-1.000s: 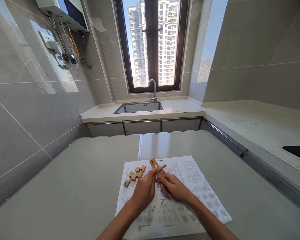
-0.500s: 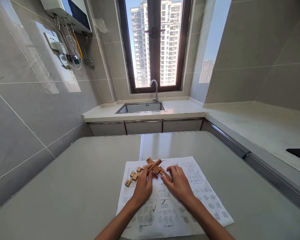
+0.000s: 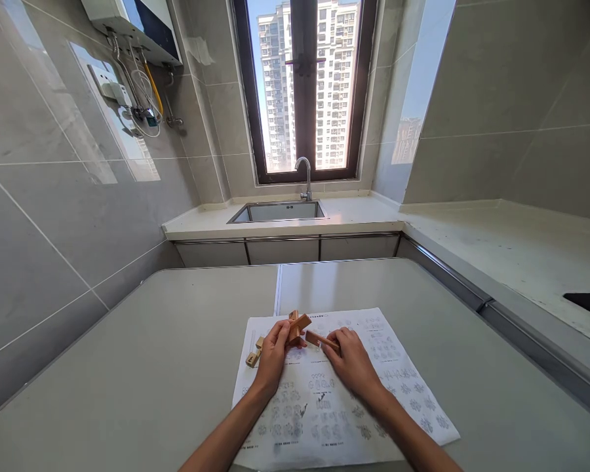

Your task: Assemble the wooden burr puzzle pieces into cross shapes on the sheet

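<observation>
Two wooden puzzle pieces are in hand above a printed sheet. The left hand (image 3: 274,354) has its fingers curled around a notched wooden piece (image 3: 298,325), gripping it at its lower end so that the block sticks up and away past the fingertips. The right hand (image 3: 353,360) pinches a slim wooden bar (image 3: 320,340) between thumb and forefinger; the bar points left toward the notched piece, with a small gap showing between the two. Both pieces sit low over the far part of the sheet, near its middle.

Just left of the left hand, a few loose wooden blocks (image 3: 252,356) lie on the sheet, partly hidden by the fingers, so their number cannot be told. The printed paper sheet (image 3: 403,400) carries rows of small diagrams and rests flat on a grey table (image 3: 128,367), whose top shows a seam running away from the person.

Beyond the table, a steel sink (image 3: 280,212) is set in a pale countertop, with a curved tap (image 3: 305,176) behind it and a dark-framed window (image 3: 305,85) looking out on tall apartment blocks. A wall-mounted heater with hoses (image 3: 137,59) hangs at upper left on grey tiles.
</observation>
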`<state>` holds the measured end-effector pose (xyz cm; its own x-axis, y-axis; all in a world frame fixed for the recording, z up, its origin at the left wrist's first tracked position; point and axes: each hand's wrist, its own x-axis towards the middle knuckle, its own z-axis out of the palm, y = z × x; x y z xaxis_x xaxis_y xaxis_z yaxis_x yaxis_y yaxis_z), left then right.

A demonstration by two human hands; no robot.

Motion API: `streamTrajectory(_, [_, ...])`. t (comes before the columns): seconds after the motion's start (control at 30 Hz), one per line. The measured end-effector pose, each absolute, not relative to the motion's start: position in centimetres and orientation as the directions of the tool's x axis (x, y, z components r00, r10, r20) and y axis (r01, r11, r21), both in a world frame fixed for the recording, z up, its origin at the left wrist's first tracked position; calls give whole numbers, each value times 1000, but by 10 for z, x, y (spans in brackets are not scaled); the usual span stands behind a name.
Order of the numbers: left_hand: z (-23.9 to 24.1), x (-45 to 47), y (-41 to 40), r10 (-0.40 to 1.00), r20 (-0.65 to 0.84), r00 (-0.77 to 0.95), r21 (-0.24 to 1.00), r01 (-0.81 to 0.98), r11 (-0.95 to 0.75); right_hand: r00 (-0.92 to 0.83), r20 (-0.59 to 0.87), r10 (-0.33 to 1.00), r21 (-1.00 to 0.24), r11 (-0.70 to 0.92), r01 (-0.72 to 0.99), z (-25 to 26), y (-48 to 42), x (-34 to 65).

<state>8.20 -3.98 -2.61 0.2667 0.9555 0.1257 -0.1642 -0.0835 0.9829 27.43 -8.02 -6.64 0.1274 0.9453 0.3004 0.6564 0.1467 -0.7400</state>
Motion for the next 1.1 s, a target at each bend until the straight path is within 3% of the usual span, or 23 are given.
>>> streamTrajectory(0.17, [-22, 82, -42, 960, 140, 244, 985, -138, -108, 241, 301, 922, -872, 165, 460, -54, -80, 277])
streamTrajectory(0.3, [-21, 83, -43, 954, 154, 259, 987, -86, -136, 255, 111, 961, -994, 111, 14, -40, -80, 279])
streamTrajectory(0.4, [-22, 83, -44, 952, 148, 268, 989, -54, -138, 91, -22, 996, -918, 16, -395, -34, -79, 280])
streamTrajectory(0.5, [-21, 83, -45, 943, 143, 300, 990, -50, -135, -67, -26, 997, -801, -61, -595, -30, -80, 278])
streamTrajectory(0.7, [-21, 84, -48, 922, 147, 358, 989, -62, -134, -219, 35, 975, -788, -107, -606, -32, -82, 271])
streamTrajectory(1.1, [-27, 84, -46, 893, 76, 444, 979, -204, 19, -279, 14, 960, -800, -157, -579, -31, -86, 268])
